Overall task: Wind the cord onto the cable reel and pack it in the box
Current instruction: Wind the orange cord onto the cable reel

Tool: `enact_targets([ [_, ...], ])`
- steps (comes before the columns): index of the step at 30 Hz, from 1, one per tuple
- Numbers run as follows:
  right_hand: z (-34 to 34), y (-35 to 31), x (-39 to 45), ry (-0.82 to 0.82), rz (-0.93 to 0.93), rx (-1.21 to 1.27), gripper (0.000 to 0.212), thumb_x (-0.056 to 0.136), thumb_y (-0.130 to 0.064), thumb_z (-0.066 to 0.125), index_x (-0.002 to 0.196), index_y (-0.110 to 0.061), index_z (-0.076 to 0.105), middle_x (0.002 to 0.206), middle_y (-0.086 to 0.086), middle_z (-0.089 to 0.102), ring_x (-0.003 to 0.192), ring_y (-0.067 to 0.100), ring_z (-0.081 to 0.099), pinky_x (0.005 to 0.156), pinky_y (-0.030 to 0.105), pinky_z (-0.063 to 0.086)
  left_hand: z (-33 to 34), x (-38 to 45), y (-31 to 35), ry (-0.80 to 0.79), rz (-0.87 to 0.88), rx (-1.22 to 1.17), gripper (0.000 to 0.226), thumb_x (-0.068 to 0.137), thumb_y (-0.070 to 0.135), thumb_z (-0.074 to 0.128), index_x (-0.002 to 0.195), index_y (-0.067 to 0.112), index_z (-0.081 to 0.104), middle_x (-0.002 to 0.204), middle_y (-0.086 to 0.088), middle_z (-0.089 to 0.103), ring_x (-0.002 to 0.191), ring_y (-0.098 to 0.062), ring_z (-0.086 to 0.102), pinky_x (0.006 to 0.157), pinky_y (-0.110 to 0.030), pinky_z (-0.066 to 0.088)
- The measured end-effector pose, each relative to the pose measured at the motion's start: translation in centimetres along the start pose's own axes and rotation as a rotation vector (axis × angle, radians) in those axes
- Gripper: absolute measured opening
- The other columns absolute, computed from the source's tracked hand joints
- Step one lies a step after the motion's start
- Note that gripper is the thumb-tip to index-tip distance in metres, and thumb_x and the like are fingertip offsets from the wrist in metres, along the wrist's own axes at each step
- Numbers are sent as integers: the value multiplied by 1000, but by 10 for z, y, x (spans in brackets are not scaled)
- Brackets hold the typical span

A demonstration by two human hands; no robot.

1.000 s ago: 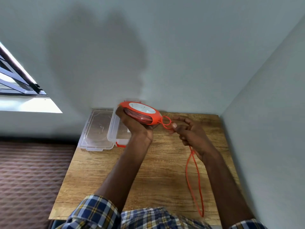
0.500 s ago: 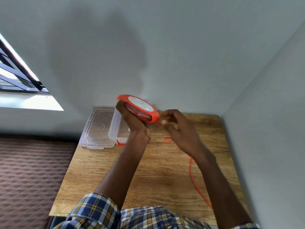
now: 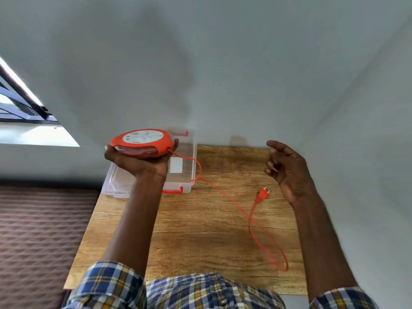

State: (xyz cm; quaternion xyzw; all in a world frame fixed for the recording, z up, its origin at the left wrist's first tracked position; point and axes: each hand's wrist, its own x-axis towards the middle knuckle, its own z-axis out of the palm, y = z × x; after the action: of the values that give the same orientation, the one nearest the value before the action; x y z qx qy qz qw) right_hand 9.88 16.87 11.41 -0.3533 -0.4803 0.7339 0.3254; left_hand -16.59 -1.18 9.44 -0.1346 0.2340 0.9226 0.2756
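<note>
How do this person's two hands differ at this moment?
The left hand grips the orange cable reel from below, holding it above the clear box. The right hand holds nothing: its fingers are loosely curled, and it hangs in the air, apart from the cord and plug lying on the table. Both are bare.

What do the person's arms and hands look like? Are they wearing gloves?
No gloves: both the left hand and the right hand are bare, and no rings or watch show. The forearms are bare too. Checked shirt sleeves in blue, white and yellow are pushed up near the elbows.
</note>
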Motion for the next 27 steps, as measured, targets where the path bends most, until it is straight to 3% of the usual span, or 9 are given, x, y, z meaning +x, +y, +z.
enact_targets([
  [3, 39, 17, -6, -55, -44, -270, 31, 95, -10, 69, 124, -21, 69, 93, 3, 67, 81, 13, 64, 66, 28, 51, 5, -9, -11, -7, -32, 77, 89, 88, 86, 27, 139, 23, 62, 139, -23, 62, 121, -53, 62, 84, -78, 51],
  [6, 94, 39, -21, -279, -77, -448, 39, 89, -12, 79, 123, -24, 65, 100, -12, 74, 93, 5, 69, 80, 24, 53, 15, -21, -30, -65, -82, 143, 87, 90, 84, 28, 144, 22, 60, 141, -24, 63, 123, -53, 63, 95, -83, 43],
  [9, 102, 50, -23, -383, 37, -458, 25, 92, -5, 73, 112, -18, 68, 74, -15, 74, 64, 0, 68, 63, 18, 54, 19, -27, -41, -136, -141, 152, 87, 89, 79, 34, 146, 18, 59, 148, -27, 58, 133, -54, 54, 97, -85, 37],
  [13, 52, 43, -15, -213, 163, -324, 22, 86, -2, 76, 100, -17, 72, 64, -7, 62, 41, 2, 40, 48, 23, 46, 15, -17, -21, -186, -194, 53, 93, 87, 81, 35, 149, 15, 56, 149, -28, 57, 133, -58, 52, 99, -87, 35],
  [18, 3, 24, 0, 235, -90, -972, 24, 81, -13, 77, 76, -35, 70, 77, -12, 74, 72, 6, 66, 64, 21, 48, 9, -5, 4, -165, -137, -15, 93, 87, 79, 32, 147, 11, 54, 145, -31, 58, 130, -61, 53, 96, -82, 44],
  [20, -11, 6, 12, 422, -177, -868, 26, 79, -6, 74, 84, -31, 74, 86, -1, 76, 85, 16, 69, 80, 28, 55, 8, -3, 10, -169, -113, -15, 93, 88, 80, 31, 145, 11, 57, 141, -32, 62, 128, -59, 57, 94, -78, 48],
  [23, -7, -25, 27, 339, -278, -523, 42, 73, 9, 73, 108, -14, 75, 90, 7, 67, 86, 18, 64, 84, 36, 53, 9, -10, 8, -232, -98, 77, 91, 88, 81, 33, 139, 13, 67, 138, -27, 66, 126, -54, 62, 95, -77, 48],
  [25, 10, -35, 34, 198, -287, -843, 59, 74, 7, 71, 125, -22, 67, 114, 10, 62, 107, 21, 61, 97, 44, 51, 13, -17, -2, -283, -123, 165, 88, 88, 79, 34, 139, 15, 68, 145, -26, 62, 130, -52, 60, 99, -84, 40],
  [27, 25, -34, 32, 3, -91, -1513, 75, 81, -7, 69, 148, -34, 47, 148, 9, 43, 140, 28, 43, 114, 52, 36, 16, -22, -10, -308, -151, 257, 89, 92, 76, 32, 151, 13, 54, 157, -28, 48, 141, -53, 49, 107, -87, 28],
])
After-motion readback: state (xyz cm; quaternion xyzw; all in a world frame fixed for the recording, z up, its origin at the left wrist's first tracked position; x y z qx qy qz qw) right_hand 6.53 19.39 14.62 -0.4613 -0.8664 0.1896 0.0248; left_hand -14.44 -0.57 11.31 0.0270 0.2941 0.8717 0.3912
